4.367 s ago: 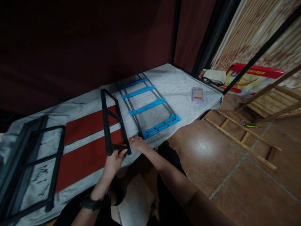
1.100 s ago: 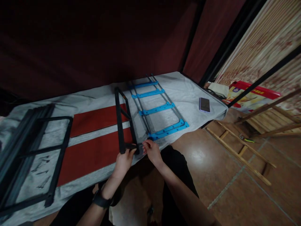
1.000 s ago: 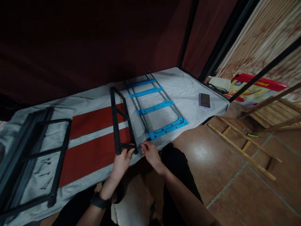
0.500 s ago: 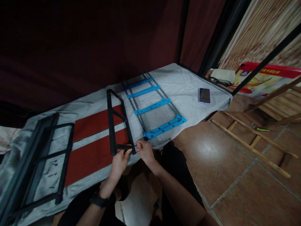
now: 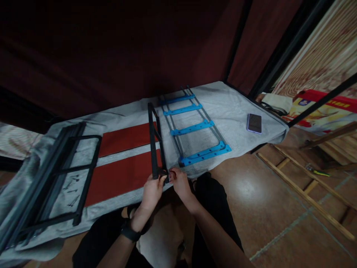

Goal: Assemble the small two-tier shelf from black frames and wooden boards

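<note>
My left hand [image 5: 153,191] is closed around the near end of a black metal frame [image 5: 153,145], which is held upright and seen nearly edge-on. At the frame's near right corner, my right hand [image 5: 180,181] has its fingertips pinched together against the bar. A small thin piece, apparently a bolt, is mostly hidden by those fingers. Behind the frame, two red-brown panels [image 5: 119,175] lie on the grey cloth. To the right of my hands are blue crosspieces [image 5: 192,127] with dark rods running along them.
On the left lie dark metal bars [image 5: 52,175], a second black frame [image 5: 90,169] and several loose bolts [image 5: 73,191] on the cloth [image 5: 223,104]. A phone [image 5: 254,123] rests toward the right end. A wooden ladder-like frame [image 5: 306,186] and a green-handled tool [image 5: 320,172] are on the tiled floor.
The black frame has turned, showing its opening more narrowly. My right fingers have come closer against its corner. The whole view has shifted, so things appear farther right.
</note>
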Tool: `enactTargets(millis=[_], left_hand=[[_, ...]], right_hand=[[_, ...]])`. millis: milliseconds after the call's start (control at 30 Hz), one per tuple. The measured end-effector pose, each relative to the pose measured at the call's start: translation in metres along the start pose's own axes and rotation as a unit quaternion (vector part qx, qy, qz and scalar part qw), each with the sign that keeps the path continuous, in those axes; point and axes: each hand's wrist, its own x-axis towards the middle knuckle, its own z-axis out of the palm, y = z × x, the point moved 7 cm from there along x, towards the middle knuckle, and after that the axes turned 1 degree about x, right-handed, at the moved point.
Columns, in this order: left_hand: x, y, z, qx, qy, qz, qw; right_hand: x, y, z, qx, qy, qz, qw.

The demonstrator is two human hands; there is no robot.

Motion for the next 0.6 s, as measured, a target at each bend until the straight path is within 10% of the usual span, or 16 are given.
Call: enactTargets(millis=[600], left_hand=[[0.013, -0.014, -0.012, -0.173, -0.093, -0.002, 0.981]], right_hand=[[-0.014, -0.03, 0.004, -0.364, -0.065, -0.122, 0.921]])
